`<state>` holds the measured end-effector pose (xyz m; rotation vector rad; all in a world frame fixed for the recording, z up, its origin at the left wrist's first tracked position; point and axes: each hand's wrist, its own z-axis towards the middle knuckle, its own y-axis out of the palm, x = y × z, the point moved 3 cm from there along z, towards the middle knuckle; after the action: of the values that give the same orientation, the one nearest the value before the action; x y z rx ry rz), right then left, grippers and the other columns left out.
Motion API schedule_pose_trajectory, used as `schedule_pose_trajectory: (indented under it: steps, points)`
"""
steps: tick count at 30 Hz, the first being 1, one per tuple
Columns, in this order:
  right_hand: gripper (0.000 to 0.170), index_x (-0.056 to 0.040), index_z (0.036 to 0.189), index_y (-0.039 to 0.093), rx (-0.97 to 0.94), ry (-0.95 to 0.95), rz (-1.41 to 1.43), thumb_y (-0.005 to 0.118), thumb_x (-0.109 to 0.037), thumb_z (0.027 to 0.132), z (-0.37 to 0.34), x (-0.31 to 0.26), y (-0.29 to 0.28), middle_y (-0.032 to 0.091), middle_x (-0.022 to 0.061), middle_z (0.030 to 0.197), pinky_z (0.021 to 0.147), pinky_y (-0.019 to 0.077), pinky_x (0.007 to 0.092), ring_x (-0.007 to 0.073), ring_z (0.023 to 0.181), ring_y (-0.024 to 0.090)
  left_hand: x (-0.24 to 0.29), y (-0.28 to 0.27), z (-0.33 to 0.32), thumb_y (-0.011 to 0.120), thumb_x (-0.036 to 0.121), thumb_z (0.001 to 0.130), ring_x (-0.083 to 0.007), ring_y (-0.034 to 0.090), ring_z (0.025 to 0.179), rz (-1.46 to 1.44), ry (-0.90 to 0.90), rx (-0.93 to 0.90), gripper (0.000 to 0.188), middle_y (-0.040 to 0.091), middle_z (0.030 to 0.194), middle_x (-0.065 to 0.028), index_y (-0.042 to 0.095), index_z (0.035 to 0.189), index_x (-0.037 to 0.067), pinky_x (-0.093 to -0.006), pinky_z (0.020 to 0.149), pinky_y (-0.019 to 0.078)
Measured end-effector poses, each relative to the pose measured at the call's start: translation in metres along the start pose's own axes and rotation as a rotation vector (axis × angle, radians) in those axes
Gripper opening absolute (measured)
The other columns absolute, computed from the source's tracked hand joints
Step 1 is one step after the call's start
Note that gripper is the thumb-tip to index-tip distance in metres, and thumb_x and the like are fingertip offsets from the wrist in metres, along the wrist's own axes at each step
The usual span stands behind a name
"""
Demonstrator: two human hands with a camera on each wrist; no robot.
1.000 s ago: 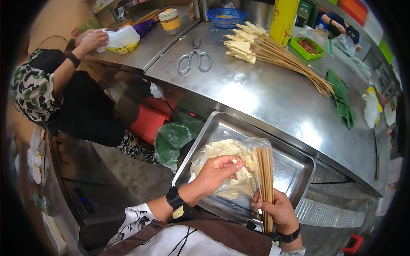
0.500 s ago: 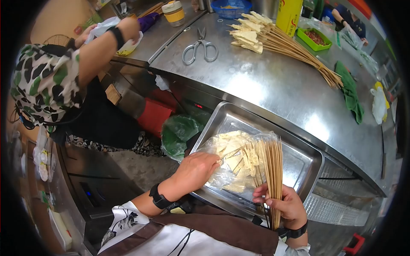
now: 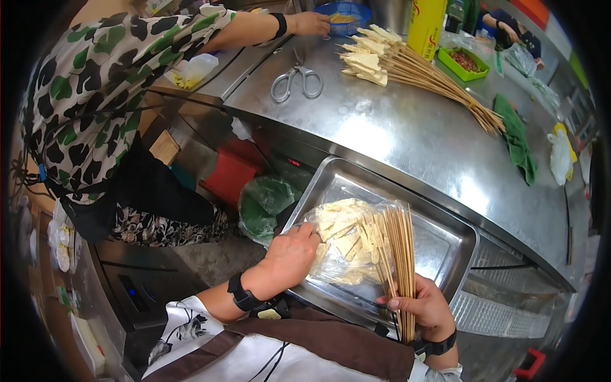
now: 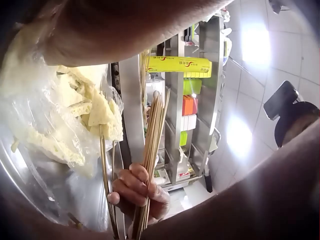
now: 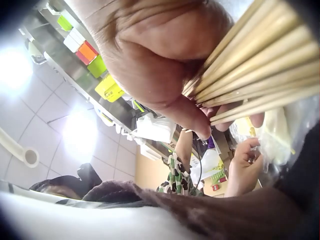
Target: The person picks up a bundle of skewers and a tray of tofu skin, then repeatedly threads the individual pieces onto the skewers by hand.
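Note:
In the head view my right hand (image 3: pixel 428 309) grips an upright bundle of thin wooden skewers (image 3: pixel 401 254), its thumb across them. The right wrist view shows the skewers (image 5: pixel 260 62) between thumb and fingers. A few skewers (image 4: pixel 105 170) beside the bundle carry folded pale pieces (image 4: pixel 102 115). My left hand (image 3: pixel 291 254), fingers bent, is at the left edge of a clear plastic bag (image 3: pixel 331 270) with flat pale pieces (image 3: pixel 344 216) inside. Whether it pinches anything is hidden. The bag lies in a metal tray (image 3: pixel 468 245).
Filled skewers (image 3: pixel 439 76) lie on the steel table (image 3: pixel 407 134), with scissors (image 3: pixel 297 83), a green box (image 3: pixel 463 63) and a green cloth (image 3: pixel 517 140). Another person (image 3: pixel 95 95) at the left reaches to a blue basket (image 3: pixel 344 18). A lined bin (image 3: pixel 267 204) stands left of the tray.
My left hand has moved from beside the skewers to the bag's left edge. The right hand keeps its grip on the bundle. The other person's arm has swung right, to the blue basket.

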<state>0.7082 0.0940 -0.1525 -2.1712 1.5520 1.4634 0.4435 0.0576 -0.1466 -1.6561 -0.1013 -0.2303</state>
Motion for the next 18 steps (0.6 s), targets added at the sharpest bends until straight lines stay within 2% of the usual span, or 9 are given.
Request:
schedule_pose_trajectory:
  steps: [2, 4, 5, 10, 13, 17, 18]
  points:
    - [0.022, -0.0011, 0.096, 0.058, -0.013, -0.002, -0.005, 0.068, 0.002, 0.077, 0.0, -0.002, 0.001, 0.059, 0.0031, 0.086, 0.076, 0.0486, 0.0269, 0.0207, 0.09, 0.064, -0.001, -0.001, 0.001, 0.065, 0.009, 0.07, -0.0276, 0.058, 0.087, 0.011, 0.025, 0.001, 0.021, 0.053, 0.097, -0.0104, 0.056, 0.088, 0.003, -0.0367, 0.07, 0.0495]
    - [0.022, -0.0014, 0.095, 0.058, -0.027, -0.007, -0.011, 0.069, 0.002, 0.076, 0.0, -0.003, 0.001, 0.059, 0.0028, 0.084, 0.075, 0.0489, 0.0271, 0.0209, 0.09, 0.064, 0.0, -0.004, 0.003, 0.065, 0.008, 0.066, -0.0265, 0.056, 0.085, -0.025, 0.153, 0.046, 0.02, 0.053, 0.094, -0.0097, 0.056, 0.084, 0.004, -0.0361, 0.071, 0.0479]
    - [0.022, -0.0015, 0.095, 0.058, -0.03, -0.013, -0.005, 0.069, 0.002, 0.076, 0.0, -0.003, 0.0, 0.059, 0.0029, 0.085, 0.075, 0.0492, 0.0271, 0.0211, 0.09, 0.064, 0.0, -0.006, 0.003, 0.065, 0.008, 0.066, -0.0265, 0.056, 0.085, -0.024, 0.153, 0.049, 0.02, 0.053, 0.094, -0.0097, 0.056, 0.084, 0.004, -0.0361, 0.071, 0.0479]
    - [0.022, -0.0014, 0.094, 0.058, -0.024, -0.006, -0.009, 0.069, 0.002, 0.076, 0.001, 0.001, -0.003, 0.059, 0.003, 0.084, 0.073, 0.05, 0.0271, 0.0213, 0.088, 0.065, -0.002, -0.002, 0.004, 0.063, 0.005, 0.065, -0.0254, 0.054, 0.082, -0.069, 0.325, 0.099, 0.015, 0.055, 0.078, -0.0061, 0.057, 0.079, 0.007, -0.0394, 0.079, 0.0411]
    - [0.022, -0.0012, 0.093, 0.058, -0.016, 0.001, -0.029, 0.069, 0.003, 0.075, 0.001, -0.001, -0.001, 0.059, 0.0031, 0.084, 0.073, 0.0501, 0.0271, 0.0211, 0.088, 0.065, -0.004, 0.002, 0.004, 0.064, 0.005, 0.065, -0.0248, 0.054, 0.083, -0.05, 0.303, 0.103, 0.017, 0.055, 0.073, -0.0055, 0.06, 0.082, 0.007, -0.0397, 0.082, 0.0392]
    - [0.022, 0.0, 0.095, 0.058, -0.012, -0.01, 0.023, 0.069, 0.004, 0.075, 0.001, -0.002, 0.001, 0.059, 0.0036, 0.084, 0.077, 0.0513, 0.0292, 0.0208, 0.086, 0.064, -0.001, -0.024, 0.009, 0.068, 0.008, 0.068, -0.0261, 0.056, 0.085, -0.166, 0.341, 0.115, 0.021, 0.058, 0.079, -0.0075, 0.062, 0.088, 0.005, -0.0409, 0.088, 0.0397]
    - [0.023, 0.0005, 0.095, 0.058, -0.008, -0.004, 0.037, 0.068, 0.004, 0.075, 0.001, -0.001, 0.0, 0.059, 0.0038, 0.084, 0.078, 0.0516, 0.0302, 0.0206, 0.085, 0.064, 0.0, -0.031, 0.011, 0.068, 0.009, 0.072, -0.0234, 0.058, 0.086, -0.353, 0.319, 0.189, 0.021, 0.061, 0.083, -0.0089, 0.062, 0.092, 0.005, -0.0378, 0.088, 0.042]
